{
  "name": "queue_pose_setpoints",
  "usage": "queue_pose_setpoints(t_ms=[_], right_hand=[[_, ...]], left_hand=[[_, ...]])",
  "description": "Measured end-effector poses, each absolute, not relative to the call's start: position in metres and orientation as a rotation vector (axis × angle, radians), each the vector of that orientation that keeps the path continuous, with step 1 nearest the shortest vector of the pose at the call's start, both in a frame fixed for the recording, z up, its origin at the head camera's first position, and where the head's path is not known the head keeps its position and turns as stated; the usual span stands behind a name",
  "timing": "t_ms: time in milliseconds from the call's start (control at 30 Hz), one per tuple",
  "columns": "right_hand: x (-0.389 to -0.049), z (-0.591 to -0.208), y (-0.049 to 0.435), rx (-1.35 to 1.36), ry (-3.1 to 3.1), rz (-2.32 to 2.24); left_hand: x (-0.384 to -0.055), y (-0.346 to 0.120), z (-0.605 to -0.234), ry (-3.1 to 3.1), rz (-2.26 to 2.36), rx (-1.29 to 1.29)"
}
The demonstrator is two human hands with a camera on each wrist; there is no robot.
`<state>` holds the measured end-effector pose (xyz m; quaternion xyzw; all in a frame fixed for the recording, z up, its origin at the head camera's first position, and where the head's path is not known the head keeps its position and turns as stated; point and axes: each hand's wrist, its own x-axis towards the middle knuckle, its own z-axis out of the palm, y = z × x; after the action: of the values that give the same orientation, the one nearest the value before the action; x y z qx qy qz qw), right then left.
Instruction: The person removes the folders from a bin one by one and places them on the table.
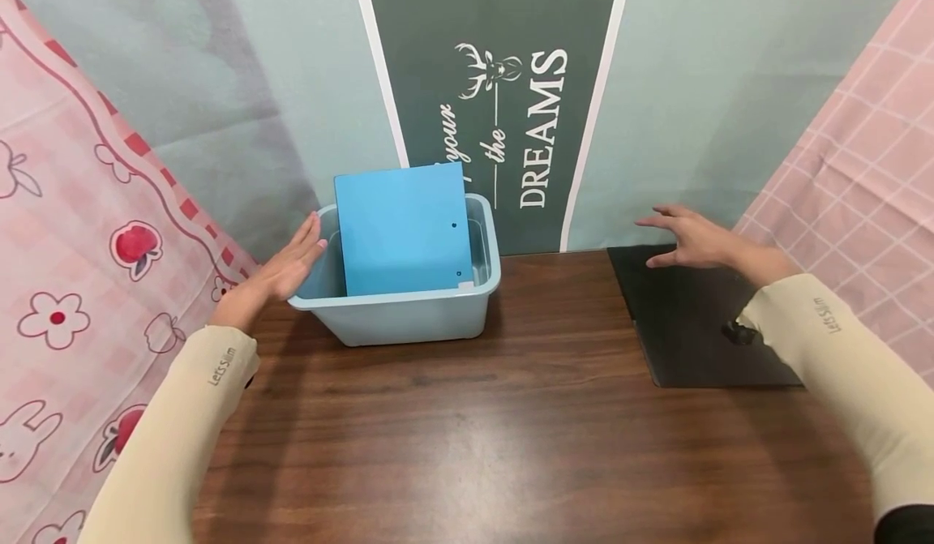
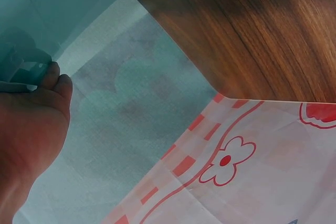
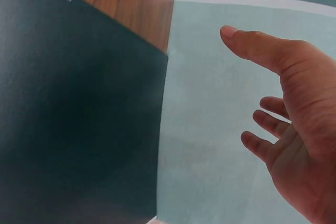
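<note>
A light blue plastic bin (image 1: pixel 397 317) stands on the table toward the back left. A flat bright blue folder (image 1: pixel 404 232) with two small dark dots leans upright inside it and rises above the rim. At the bin's left rim is my left hand (image 1: pixel 284 264), fingers extended together; the left wrist view shows the hand (image 2: pixel 34 129) beside the bin's edge (image 2: pixel 16 86). My right hand (image 1: pixel 693 236) hovers over the black flat folder (image 1: pixel 700 325) lying at the right, its thumb and fingers (image 3: pixel 260 146) spread with nothing between them.
Brown wooden table (image 1: pixel 467 422) lies under everything. A pale green and dark green printed cloth (image 1: pixel 511 9) hangs behind. Pink patterned cloth (image 1: pixel 66 244) borders the left side, and pink checked cloth (image 1: pixel 876 163) the right.
</note>
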<state>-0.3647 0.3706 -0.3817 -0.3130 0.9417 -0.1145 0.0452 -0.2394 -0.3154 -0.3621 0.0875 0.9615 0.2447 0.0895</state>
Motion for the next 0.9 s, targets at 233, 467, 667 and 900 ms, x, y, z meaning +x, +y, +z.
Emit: queue_pose_setpoints(t_ms=[233, 467, 667, 900], right_hand=[[-0.364, -0.375, 0.353, -0.993, 2.873, -0.372], [-0.364, -0.364, 0.336, -1.044, 2.876, -0.374], [-0.363, -0.354, 0.324, -1.087, 2.874, -0.36], [-0.365, -0.35, 0.311, -1.161, 2.873, -0.364]], left_hand=[[-0.239, -0.315, -0.362, 2.863, 0.717, 0.252], [-0.238, -0.315, -0.36, 2.863, 0.711, 0.249], [-0.238, -0.315, -0.361, 2.862, 0.716, 0.248], [-0.238, -0.316, -0.362, 2.852, 0.735, 0.25]])
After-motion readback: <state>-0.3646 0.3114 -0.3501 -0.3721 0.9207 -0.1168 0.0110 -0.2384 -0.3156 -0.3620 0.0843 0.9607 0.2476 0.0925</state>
